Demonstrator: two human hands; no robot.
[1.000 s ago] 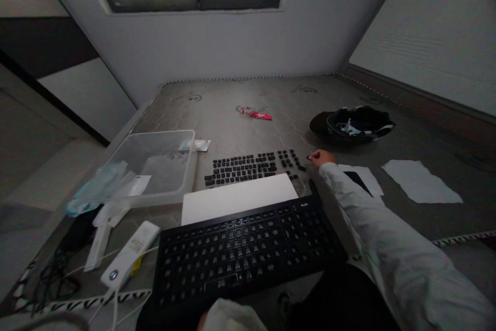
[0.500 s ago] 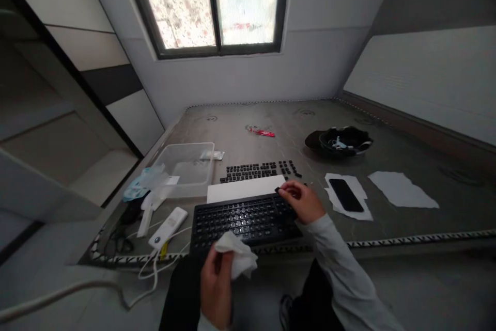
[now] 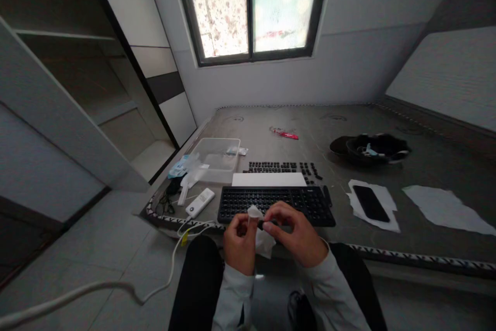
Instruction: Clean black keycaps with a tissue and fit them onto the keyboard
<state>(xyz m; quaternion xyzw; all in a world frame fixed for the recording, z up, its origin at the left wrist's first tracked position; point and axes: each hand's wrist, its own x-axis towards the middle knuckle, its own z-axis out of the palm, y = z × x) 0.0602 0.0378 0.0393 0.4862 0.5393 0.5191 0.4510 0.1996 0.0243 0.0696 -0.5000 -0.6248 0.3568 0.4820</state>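
Observation:
My left hand (image 3: 241, 246) is closed on a crumpled white tissue (image 3: 265, 244), which hangs down between my two hands. Close against it, my right hand (image 3: 296, 233) pinches a small black keycap (image 3: 260, 225) at the tissue's edge. Both hands are just in front of a black keyboard (image 3: 310, 204), whose lower middle they partly hide. Behind the keyboard lies a white strip (image 3: 269, 179). Beyond that strip, loose black keycaps (image 3: 273, 167) are laid out in rows.
A clear plastic box (image 3: 219, 160) and a white power strip (image 3: 200, 203) are to the left. On the right are a phone (image 3: 371, 203) on white paper, another paper sheet (image 3: 447, 208) and a dark cap (image 3: 368, 150). A red packet (image 3: 287, 135) lies farther back.
My right hand has come from the keyboard's far right side to my left hand, bringing the keycap to the tissue. The view has shifted left.

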